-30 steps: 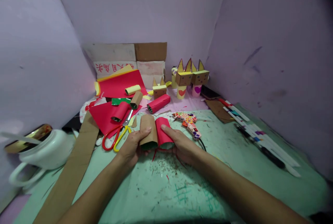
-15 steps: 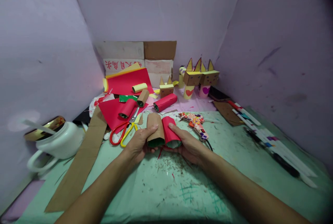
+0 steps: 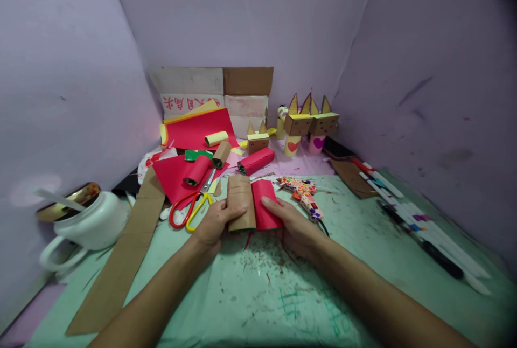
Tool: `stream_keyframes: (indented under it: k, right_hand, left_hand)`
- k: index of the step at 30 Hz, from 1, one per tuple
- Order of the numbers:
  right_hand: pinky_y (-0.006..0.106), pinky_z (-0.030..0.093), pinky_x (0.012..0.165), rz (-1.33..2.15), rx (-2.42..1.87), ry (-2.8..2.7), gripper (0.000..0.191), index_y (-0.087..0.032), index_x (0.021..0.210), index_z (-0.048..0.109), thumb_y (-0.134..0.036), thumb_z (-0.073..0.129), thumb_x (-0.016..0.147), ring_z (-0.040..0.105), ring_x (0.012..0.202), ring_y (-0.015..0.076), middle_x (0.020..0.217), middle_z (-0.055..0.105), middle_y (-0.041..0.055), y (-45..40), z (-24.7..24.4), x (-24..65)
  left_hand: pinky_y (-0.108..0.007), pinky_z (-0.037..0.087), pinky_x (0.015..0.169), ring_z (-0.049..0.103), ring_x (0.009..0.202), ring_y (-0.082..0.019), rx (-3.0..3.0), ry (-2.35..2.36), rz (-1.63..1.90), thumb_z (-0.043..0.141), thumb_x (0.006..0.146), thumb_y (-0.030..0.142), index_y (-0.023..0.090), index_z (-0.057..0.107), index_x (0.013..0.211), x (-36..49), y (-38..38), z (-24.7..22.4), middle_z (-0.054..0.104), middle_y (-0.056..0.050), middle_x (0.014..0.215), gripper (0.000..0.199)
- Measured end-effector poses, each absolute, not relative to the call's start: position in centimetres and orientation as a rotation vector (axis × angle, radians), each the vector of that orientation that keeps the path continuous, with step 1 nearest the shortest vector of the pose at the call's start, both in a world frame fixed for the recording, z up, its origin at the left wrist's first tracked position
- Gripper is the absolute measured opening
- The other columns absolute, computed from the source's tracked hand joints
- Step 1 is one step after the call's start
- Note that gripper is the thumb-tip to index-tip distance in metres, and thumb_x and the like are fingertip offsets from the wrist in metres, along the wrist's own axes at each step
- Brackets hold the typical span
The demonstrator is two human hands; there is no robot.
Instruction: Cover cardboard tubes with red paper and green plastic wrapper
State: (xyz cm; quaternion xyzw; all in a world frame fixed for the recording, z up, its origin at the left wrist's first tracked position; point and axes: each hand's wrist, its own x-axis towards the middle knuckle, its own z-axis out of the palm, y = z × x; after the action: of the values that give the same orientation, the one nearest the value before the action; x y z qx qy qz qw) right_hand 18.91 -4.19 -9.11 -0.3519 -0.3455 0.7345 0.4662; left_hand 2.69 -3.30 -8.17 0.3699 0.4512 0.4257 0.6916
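My left hand (image 3: pixel 216 224) grips a brown cardboard tube (image 3: pixel 241 194), thumb on top. A red tube (image 3: pixel 264 192) is held in my right hand (image 3: pixel 293 221), its thumb across the upper side. The two tubes lie side by side, nearly touching, over the green table cover (image 3: pixel 242 299). Red-and-yellow-handled scissors (image 3: pixel 194 205) lie left of my left hand, their blades near a smaller red roll (image 3: pixel 197 170). Beyond the held tubes is a longer red roll (image 3: pixel 256 160). A flower-patterned glue gun (image 3: pixel 301 192) rests to the right.
At the left are a white mug (image 3: pixel 97 221) and a long cardboard strip (image 3: pixel 121 262). Red paper sheets (image 3: pixel 202 130) lie at the back. Cardboard animal figures (image 3: pixel 299 124) stand back right. Markers (image 3: pixel 416 218) and a black-handled tool (image 3: pixel 442 258) lie along the right.
Both tubes have tipped in my hands, so their open near ends are now mostly out of sight and more of their upper sides shows.
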Motion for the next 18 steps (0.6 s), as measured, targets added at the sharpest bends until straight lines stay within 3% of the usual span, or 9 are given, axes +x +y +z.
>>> stream_keyframes:
  k: [4, 10, 18]
  right_hand:
    - [0.032, 0.047, 0.082, 1.626, -0.738, -1.049, 0.054, -0.021, 0.113, 0.055, -0.029, 0.077, 0.065, 0.061, 0.096, 0.0228, 0.108, 0.066, 0.0055, -4.2, -9.2, 19.9]
    - [0.026, 0.042, 0.072, 1.375, -0.792, -1.437, 0.038, -0.021, 0.091, 0.055, -0.005, 0.068, 0.058, 0.056, 0.082, 0.0178, 0.086, 0.06, -0.0019, -4.4, -8.5, 20.3]
    - [0.027, 0.04, 0.069, 1.341, -0.837, -1.486, 0.034, -0.022, 0.087, 0.051, -0.007, 0.064, 0.059, 0.052, 0.076, 0.0168, 0.08, 0.055, -0.003, -4.6, -8.5, 20.2]
  left_hand:
    - [-0.033, 0.051, 0.076, 0.065, 0.085, -0.026, 1.056, 0.9, 0.939, 0.082, 0.05, 0.019, 0.011, 0.066, 0.1, 2.2, -3.5, -7.7, 0.072, -0.01, 0.092, 0.054]
    - [-0.028, 0.047, 0.071, 0.061, 0.077, -0.021, 1.478, 1.034, 1.044, 0.076, 0.049, 0.007, 0.016, 0.069, 0.079, 2.0, -3.8, -6.9, 0.069, -0.002, 0.077, 0.032]
    - [-0.027, 0.048, 0.075, 0.062, 0.078, -0.02, 1.586, 1.013, 1.078, 0.071, 0.052, 0.002, 0.017, 0.071, 0.084, 2.3, -4.1, -6.6, 0.07, -0.003, 0.083, 0.036]
